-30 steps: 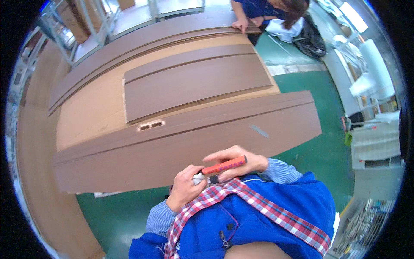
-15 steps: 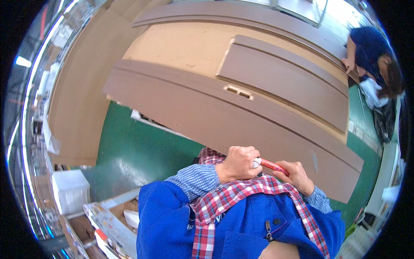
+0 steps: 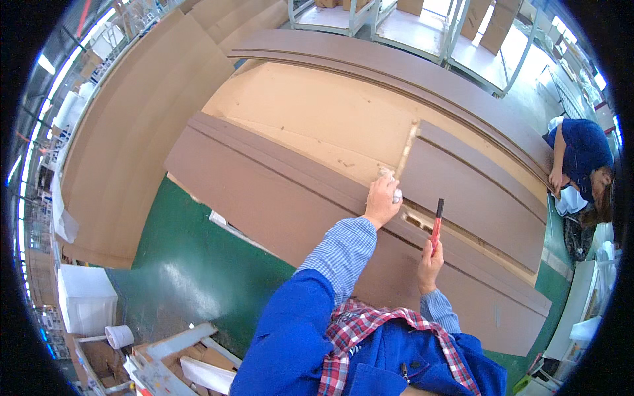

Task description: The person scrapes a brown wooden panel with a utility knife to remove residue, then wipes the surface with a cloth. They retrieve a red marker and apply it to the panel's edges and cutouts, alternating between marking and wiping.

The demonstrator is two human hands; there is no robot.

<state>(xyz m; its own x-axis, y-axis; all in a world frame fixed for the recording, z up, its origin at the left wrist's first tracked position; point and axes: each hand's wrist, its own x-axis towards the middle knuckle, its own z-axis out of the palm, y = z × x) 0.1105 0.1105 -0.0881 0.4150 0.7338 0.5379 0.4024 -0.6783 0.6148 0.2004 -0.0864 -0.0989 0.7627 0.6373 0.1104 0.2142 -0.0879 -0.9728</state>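
My left hand (image 3: pixel 381 203) reaches over the near brown panel (image 3: pixel 264 173), close to the end of a shorter brown panel (image 3: pixel 472 181). Its fingers are closed on a small white rounded thing (image 3: pixel 397 196) whose kind I cannot make out. To its right, my right hand (image 3: pixel 430 269) grips a red marker (image 3: pixel 436 228), held upright with its black end pointing away from me. Just left of the marker, a slotted cutout (image 3: pixel 416 220) shows in the near panel's edge. Both brown panels lie with pale tan board (image 3: pixel 310 112) between and beneath them.
A long brown strip (image 3: pixel 396 72) runs along the far side. Cardboard sheets (image 3: pixel 132 132) stand at the left. A person (image 3: pixel 581 158) bends at the far right. White-framed carts (image 3: pixel 409 30) are at the back. A white box (image 3: pixel 87 300) and cluttered trolley (image 3: pixel 172 356) stand lower left on green floor.
Both hands have moved apart and forward over the panels. The marker, formerly held between them, is now only in my right hand, its black end showing. The view has shifted too.
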